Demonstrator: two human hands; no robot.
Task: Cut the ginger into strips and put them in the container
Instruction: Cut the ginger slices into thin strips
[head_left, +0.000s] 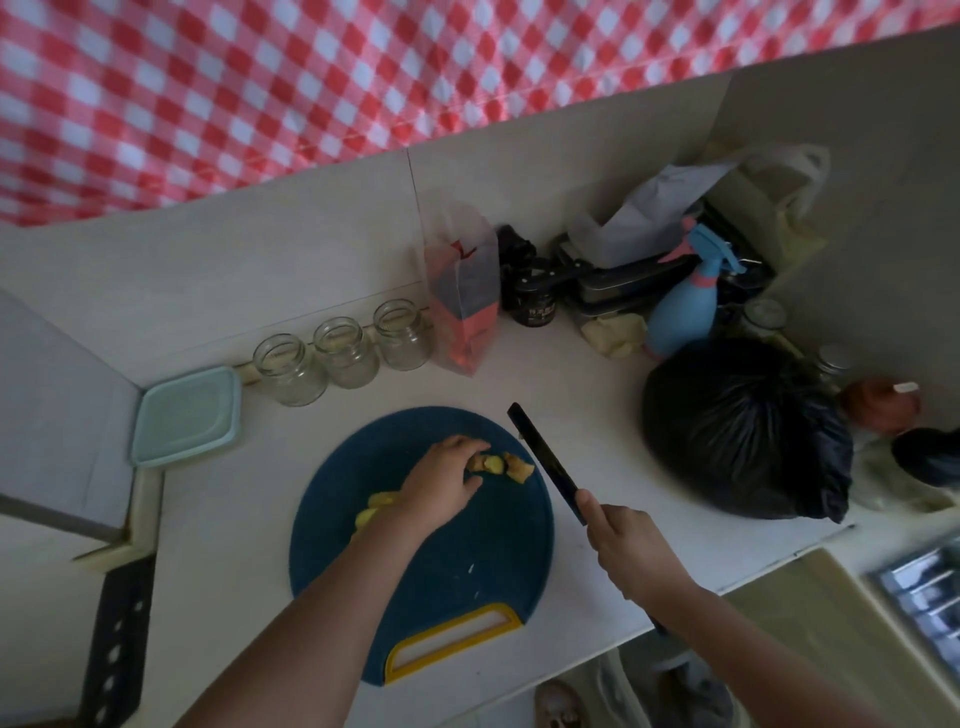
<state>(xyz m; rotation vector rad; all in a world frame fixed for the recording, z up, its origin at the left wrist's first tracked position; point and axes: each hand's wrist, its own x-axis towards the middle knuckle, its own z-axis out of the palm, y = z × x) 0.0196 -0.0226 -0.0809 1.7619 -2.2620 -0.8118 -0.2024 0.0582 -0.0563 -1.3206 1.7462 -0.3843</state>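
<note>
Dim light, view from above the worktop (597, 405).

Your left hand (447, 480) lies on the far half of the round blue cutting board (467, 571), fingers curled down and pinching the ginger (491, 464), a small knobbly yellow-brown piece that sits at your fingertips. A second ragged bit (521, 467) lies just beside it on the right, touching or nearly so; you cannot tell which. More yellow cut pieces (371, 512) show on the board at the left of your wrist, partly hidden under it.

Your right hand (628, 551) is clamped round the handle of a knife (545, 460). The dark blade points away from you and slightly left, along the board's right edge, just beside the ginger but apart from it. Whether the blade touches the board cannot be told. The two hands are well apart, the ginger between them.

The board's yellow handle loop (452, 642) faces you at the near edge.

The container (187, 415), mint-green and square, sits at the far left corner of the worktop, apart from the board. It looks lidded, though the blur leaves that unsure.

Three glass jars (345, 353) stand in a row against the back wall, right of the container. Next along is a clear bag (462, 296) with red print, upright. A blue spray bottle (680, 312) stands further right among clutter. A bulging black bag (743, 431) rests on the worktop right of the knife. A red-checked cloth (260, 93) hangs above the back wall.
</note>
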